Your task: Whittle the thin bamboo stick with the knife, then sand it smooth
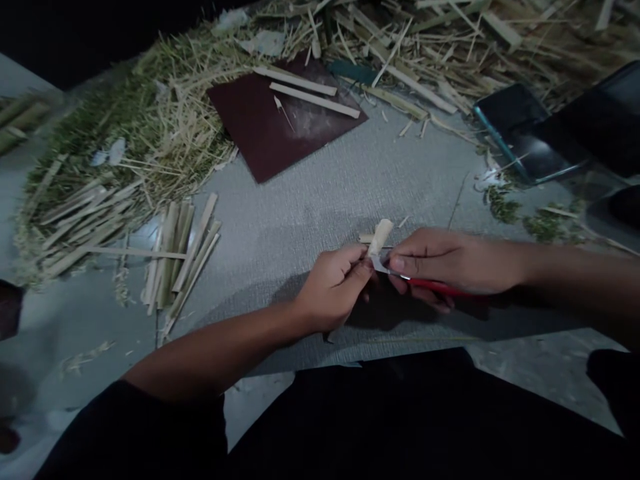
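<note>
My left hand [333, 287] is closed, thumb and fingers pinching a short pale bamboo strip [381, 235], whose wide end sticks up past the fingertips. My right hand [445, 260] is wrapped round a red-handled knife [437, 287]. Its metal blade lies against the strip, right by my left thumb. Both hands are close together above the grey mat, near its front edge. Part of the strip is hidden inside my left fingers.
A dark red board [250, 137] bears two pale strips and a small pointed tool. Bundled bamboo sticks [173, 257] lie at left. A heap of green and straw-coloured shavings [165, 127] runs along the back. A phone [525, 133] lies at right.
</note>
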The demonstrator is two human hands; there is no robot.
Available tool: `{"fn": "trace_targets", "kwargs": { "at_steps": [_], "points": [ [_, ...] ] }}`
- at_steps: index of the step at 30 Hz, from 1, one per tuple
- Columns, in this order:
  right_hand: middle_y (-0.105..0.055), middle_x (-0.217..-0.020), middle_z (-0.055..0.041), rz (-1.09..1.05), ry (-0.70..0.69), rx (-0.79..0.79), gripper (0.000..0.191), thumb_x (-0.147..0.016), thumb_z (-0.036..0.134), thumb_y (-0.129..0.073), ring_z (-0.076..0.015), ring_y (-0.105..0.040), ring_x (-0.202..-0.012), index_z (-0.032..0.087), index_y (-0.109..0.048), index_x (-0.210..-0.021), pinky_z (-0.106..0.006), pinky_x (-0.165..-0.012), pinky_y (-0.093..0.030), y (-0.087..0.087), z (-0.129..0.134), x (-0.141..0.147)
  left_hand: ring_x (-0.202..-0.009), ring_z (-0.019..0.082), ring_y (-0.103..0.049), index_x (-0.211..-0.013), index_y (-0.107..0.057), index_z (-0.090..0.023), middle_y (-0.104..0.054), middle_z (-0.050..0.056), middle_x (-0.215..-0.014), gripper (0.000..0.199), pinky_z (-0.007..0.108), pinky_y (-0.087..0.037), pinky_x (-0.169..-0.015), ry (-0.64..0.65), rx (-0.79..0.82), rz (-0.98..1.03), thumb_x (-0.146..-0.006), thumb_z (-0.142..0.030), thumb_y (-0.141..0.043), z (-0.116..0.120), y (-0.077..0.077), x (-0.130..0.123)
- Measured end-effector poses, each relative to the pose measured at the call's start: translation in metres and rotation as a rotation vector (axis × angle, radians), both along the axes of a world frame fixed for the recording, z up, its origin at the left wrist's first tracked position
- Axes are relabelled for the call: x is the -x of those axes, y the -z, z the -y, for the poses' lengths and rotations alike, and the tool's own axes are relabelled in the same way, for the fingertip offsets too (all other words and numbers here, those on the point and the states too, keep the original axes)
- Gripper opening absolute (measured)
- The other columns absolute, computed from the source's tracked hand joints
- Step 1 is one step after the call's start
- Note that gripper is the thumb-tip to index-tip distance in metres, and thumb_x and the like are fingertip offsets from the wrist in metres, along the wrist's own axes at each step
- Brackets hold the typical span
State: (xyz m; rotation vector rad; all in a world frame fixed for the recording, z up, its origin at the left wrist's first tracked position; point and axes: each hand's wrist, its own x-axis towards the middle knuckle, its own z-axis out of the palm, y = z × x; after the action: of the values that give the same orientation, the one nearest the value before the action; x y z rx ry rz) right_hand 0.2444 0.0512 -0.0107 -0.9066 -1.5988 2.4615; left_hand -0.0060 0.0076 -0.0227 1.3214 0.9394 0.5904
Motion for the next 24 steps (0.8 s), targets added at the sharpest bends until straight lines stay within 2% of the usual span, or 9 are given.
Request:
{"fn": "trace_targets", "kwargs": {
  "at_steps": [7,15,17,18,20,21,22,23,24],
  "points": [
    [-0.059,-0.059,0.0019,0.019,-0.001,0.116,0.056,-0.109,0.070,-0.068,-0.0109,-0.055,-0.043,0.017,-0.067,-0.090,-0.021,-0.042,-0.048,0.002,-0.002,-0.001,-0.063,0.012,-0.068,-0.094,-0.065,-0.020,-0.070,-0.001,-0.069,0.025,0.025,-0.050,-0.065,0.044,-0.132,-0.142,-0.112,-0.031,-0.052,0.001,-0.004,0.001],
    [-0.055,-0.056,0.0041,-0.002,0.038,0.026,0.056,-0.106,0.068,-0.073,-0.0097,-0.053,-0.041,0.017,-0.066,-0.085,-0.019,-0.038,-0.043,0.004,-0.001,0.007,-0.058,0.010,-0.064,-0.091,-0.060,-0.020,-0.071,0.000,-0.070,0.028,0.025,-0.048,-0.061,0.007,-0.131,-0.142,-0.115,-0.031,-0.050,0.004,-0.012,0.000],
    [-0.056,-0.055,0.0031,0.082,0.175,-0.063,0.050,-0.111,0.056,-0.070,-0.0090,-0.053,-0.040,0.016,-0.066,-0.082,-0.018,-0.039,-0.042,-0.006,-0.012,0.003,-0.056,0.010,-0.061,-0.094,-0.063,-0.020,-0.069,-0.001,-0.068,0.027,0.024,-0.047,-0.059,0.003,-0.135,-0.149,-0.115,-0.030,-0.049,0.011,-0.018,-0.001],
    [-0.056,-0.053,0.0028,0.137,0.328,-0.138,0.047,-0.116,0.046,-0.064,-0.0083,-0.052,-0.039,0.016,-0.065,-0.079,-0.017,-0.040,-0.041,-0.014,-0.020,-0.002,-0.056,0.010,-0.061,-0.096,-0.064,-0.019,-0.069,-0.001,-0.068,0.026,0.024,-0.046,-0.059,0.030,-0.135,-0.133,-0.114,-0.031,-0.050,0.016,-0.021,-0.001],
    [-0.054,-0.052,0.0020,0.242,0.778,-0.329,0.048,-0.120,0.022,-0.049,-0.0067,-0.050,-0.039,0.017,-0.060,-0.074,-0.018,-0.043,-0.037,-0.029,-0.038,-0.014,-0.057,0.011,-0.062,-0.097,-0.065,-0.019,-0.068,-0.001,-0.067,0.026,0.025,-0.049,-0.060,0.113,-0.115,-0.073,-0.114,-0.032,-0.051,0.026,-0.025,-0.002],
    [-0.050,-0.053,0.0031,0.204,0.969,-0.397,0.051,-0.122,0.019,-0.040,-0.0060,-0.047,-0.039,0.018,-0.058,-0.075,-0.020,-0.045,-0.035,-0.036,-0.046,-0.019,-0.057,0.011,-0.062,-0.097,-0.066,-0.019,-0.068,-0.001,-0.067,0.026,0.025,-0.051,-0.062,0.130,-0.092,-0.045,-0.114,-0.033,-0.051,0.029,-0.026,-0.002],
    [-0.048,-0.053,0.0030,0.157,1.026,-0.431,0.051,-0.122,0.019,-0.041,-0.0063,-0.047,-0.041,0.017,-0.059,-0.075,-0.022,-0.046,-0.034,-0.040,-0.051,-0.023,-0.057,0.011,-0.062,-0.098,-0.066,-0.019,-0.068,-0.001,-0.067,0.026,0.025,-0.052,-0.062,0.109,-0.056,-0.028,-0.114,-0.033,-0.052,0.031,-0.026,-0.003],
    [-0.048,-0.054,0.0030,0.133,1.020,-0.431,0.049,-0.123,0.023,-0.043,-0.0071,-0.047,-0.041,0.017,-0.060,-0.077,-0.022,-0.046,-0.034,-0.042,-0.053,-0.025,-0.056,0.010,-0.060,-0.100,-0.067,-0.019,-0.069,-0.001,-0.068,0.027,0.024,-0.052,-0.061,0.056,-0.010,-0.022,-0.115,-0.035,-0.052,0.031,-0.025,-0.003],
    [-0.048,-0.054,0.0028,0.102,0.950,-0.402,0.047,-0.123,0.029,-0.049,-0.0079,-0.048,-0.041,0.017,-0.061,-0.079,-0.022,-0.045,-0.035,-0.041,-0.052,-0.024,-0.055,0.009,-0.059,-0.102,-0.069,-0.018,-0.069,-0.001,-0.068,0.027,0.023,-0.051,-0.059,-0.010,0.034,-0.024,-0.115,-0.036,-0.053,0.029,-0.024,-0.003]
  ]
}}
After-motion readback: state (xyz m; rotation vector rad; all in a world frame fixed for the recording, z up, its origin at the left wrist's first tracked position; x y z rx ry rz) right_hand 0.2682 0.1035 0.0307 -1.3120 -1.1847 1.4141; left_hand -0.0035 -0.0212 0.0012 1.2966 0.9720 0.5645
